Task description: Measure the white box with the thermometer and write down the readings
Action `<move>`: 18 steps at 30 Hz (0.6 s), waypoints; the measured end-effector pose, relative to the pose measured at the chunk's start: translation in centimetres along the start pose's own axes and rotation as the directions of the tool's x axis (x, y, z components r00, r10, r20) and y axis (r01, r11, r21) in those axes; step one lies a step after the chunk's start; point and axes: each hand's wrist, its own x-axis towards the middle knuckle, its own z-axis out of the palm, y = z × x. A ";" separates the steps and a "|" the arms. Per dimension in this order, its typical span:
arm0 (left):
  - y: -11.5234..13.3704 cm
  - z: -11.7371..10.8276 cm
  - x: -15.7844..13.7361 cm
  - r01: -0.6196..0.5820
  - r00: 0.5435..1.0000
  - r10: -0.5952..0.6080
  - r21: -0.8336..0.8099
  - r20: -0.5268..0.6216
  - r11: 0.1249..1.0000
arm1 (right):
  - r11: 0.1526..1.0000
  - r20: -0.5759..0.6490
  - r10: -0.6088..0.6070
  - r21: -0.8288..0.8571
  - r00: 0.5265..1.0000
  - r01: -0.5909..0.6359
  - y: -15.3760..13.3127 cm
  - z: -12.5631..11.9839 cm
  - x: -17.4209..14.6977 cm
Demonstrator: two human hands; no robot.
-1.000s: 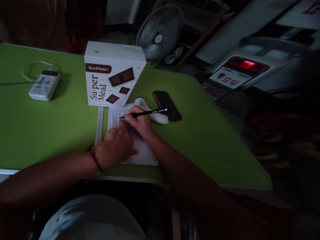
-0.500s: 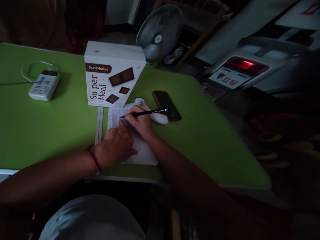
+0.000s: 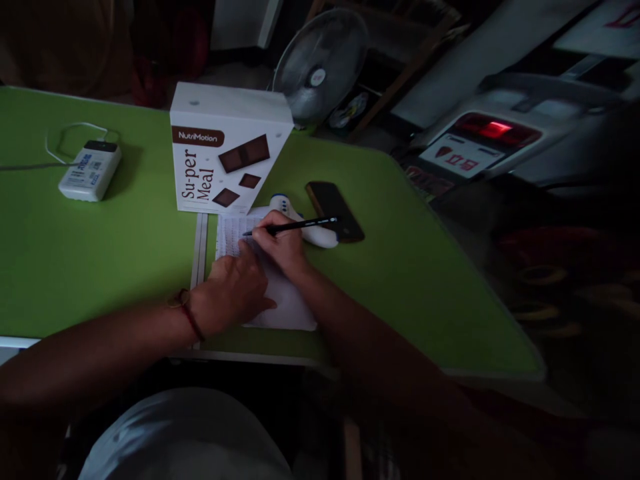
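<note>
A sheet of paper (image 3: pixel 287 308) with rows of handwriting on its upper part lies on the green table (image 3: pixel 400 293). My right hand (image 3: pixel 281 245) is closed around a black pencil (image 3: pixel 300 225), whose tip points left onto the written rows. Flat on the paper rests my left hand (image 3: pixel 235 293), its index finger stretched toward the pencil tip and its thumb apart. A white NutriMotion box (image 3: pixel 230 150) stands upright at the paper's far edge. Partly behind my right hand lies a white handheld device with blue trim (image 3: pixel 320 235), perhaps a thermometer.
A dark phone (image 3: pixel 336 210) lies right of the white device. On the left, a white power bank (image 3: pixel 91 172) has cables attached. A fan (image 3: pixel 320 63) stands beyond the table. At the right is a scooter with a red tail light (image 3: pixel 495 128).
The pencil tip has shifted very slightly to the right along the writing. My left hand stays in place on the paper.
</note>
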 end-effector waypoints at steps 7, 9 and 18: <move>-0.1 -0.7 0.2 0.005 0.998 -0.004 -0.011 0.066 1.000 | 1.000 0.006 -0.013 -0.010 1.000 0.013 0.3 -0.1 0.1; -0.1 -0.7 0.2 0.013 0.999 -0.012 -0.015 0.051 1.000 | 1.000 0.021 -0.005 -0.018 1.000 0.005 0.3 -0.1 0.1; -0.2 -0.2 0.2 0.024 0.999 -0.024 -0.011 0.037 1.000 | 0.950 0.160 -0.282 -0.092 0.946 0.298 -1.4 -2.8 0.4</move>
